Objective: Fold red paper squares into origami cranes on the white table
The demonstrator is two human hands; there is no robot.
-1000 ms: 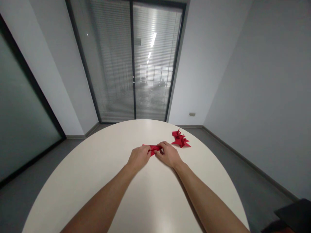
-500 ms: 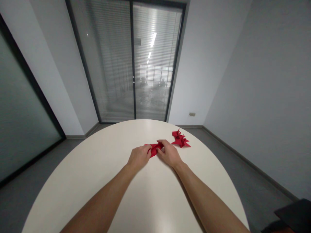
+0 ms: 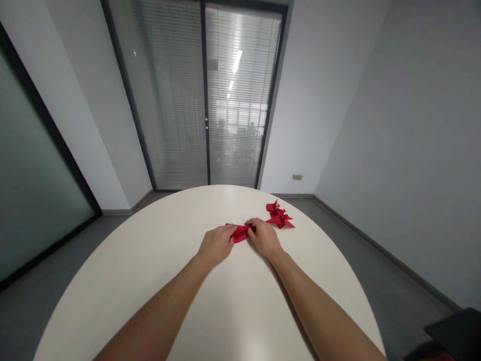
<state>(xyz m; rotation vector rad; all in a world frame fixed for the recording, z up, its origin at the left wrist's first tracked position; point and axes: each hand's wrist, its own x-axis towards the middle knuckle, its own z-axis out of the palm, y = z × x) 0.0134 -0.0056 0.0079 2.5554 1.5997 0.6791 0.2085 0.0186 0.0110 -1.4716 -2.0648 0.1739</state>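
Note:
Between my two hands is a folded piece of red paper [image 3: 240, 234], low over the white table. My left hand [image 3: 217, 244] grips its left end, with fingers bent over the top. On the right end my right hand [image 3: 264, 237] pinches the paper between thumb and fingers. Parts of the paper are hidden under the fingers. Just beyond my right hand lie red origami figures [image 3: 278, 216] with pointed tips, close together on the table.
The round white table [image 3: 150, 260] fills the lower middle. Past its far edge stands a glass partition with blinds [image 3: 236, 125]. A dark object [image 3: 456, 333] sits at the lower right, off the table.
My right hand has shifted slightly to the right along the paper. The paper between the hands now looks flatter and narrower. My left hand has hardly moved.

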